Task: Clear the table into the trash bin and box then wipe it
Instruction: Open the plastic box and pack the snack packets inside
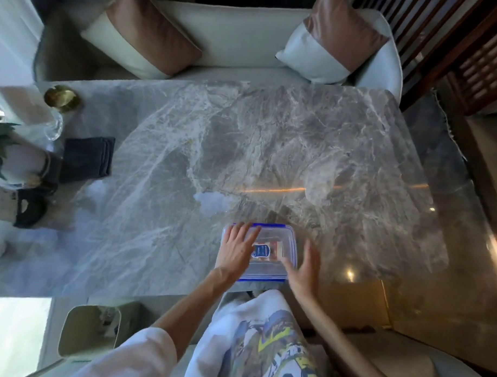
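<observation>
My left hand [237,247] lies flat and spread on the lid of the clear box [260,252], pressing down rather than gripping. My right hand [303,270] is open too, fingers loose, at the box's right near corner; it is blurred, so I cannot tell whether it touches the rim. The box sits at the near edge of the table [271,149], right in front of me, with something labelled inside it.

My worry is that edge. If I push the lid down unevenly, the box could tip or skid toward me and drop off. A half-seated lid might also pop open when I lift it.

The folded dark cloth [86,160] waits at the far left, and the trash bin [89,330] stands on the floor to my left. Reaching for the cloth, I could knock the glass [53,126] beside it.
</observation>
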Action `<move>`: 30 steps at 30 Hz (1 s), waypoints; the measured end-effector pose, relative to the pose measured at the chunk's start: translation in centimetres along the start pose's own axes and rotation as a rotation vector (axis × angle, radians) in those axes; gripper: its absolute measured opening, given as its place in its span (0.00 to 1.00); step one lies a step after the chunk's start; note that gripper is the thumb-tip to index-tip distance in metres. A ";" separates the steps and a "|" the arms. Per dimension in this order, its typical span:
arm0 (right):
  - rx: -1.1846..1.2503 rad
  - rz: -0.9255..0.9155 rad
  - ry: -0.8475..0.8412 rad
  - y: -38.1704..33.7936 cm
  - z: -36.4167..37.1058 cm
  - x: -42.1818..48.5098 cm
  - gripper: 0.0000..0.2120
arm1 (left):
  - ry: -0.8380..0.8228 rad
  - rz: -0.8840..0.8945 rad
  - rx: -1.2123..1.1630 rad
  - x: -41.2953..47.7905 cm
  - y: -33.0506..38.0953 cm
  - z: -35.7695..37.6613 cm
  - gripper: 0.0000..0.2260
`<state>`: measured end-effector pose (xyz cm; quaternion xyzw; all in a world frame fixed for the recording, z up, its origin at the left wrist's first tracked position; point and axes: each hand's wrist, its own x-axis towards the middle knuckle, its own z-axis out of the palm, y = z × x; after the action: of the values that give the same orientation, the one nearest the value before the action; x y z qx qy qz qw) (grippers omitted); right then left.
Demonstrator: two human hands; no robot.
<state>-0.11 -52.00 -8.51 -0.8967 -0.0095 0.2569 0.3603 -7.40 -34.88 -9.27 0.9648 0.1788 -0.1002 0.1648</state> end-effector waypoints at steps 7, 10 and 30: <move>0.817 0.696 -0.468 2.8 -0.1 -0.9 0.27 | -0.183 0.045 0.013 -4.3 -0.9 2.6 0.35; 0.800 0.699 -0.469 2.5 -0.4 -1.3 0.26 | -0.267 0.038 0.148 -4.4 -0.4 2.6 0.47; -0.826 -0.702 -0.295 3.6 -0.9 0.2 0.54 | -0.224 0.036 0.280 -4.7 -0.1 2.8 0.50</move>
<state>-0.14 -55.16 -10.40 -0.8609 -0.4577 0.2189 0.0378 -12.09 -37.21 -10.74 0.9641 0.1265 -0.2282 0.0495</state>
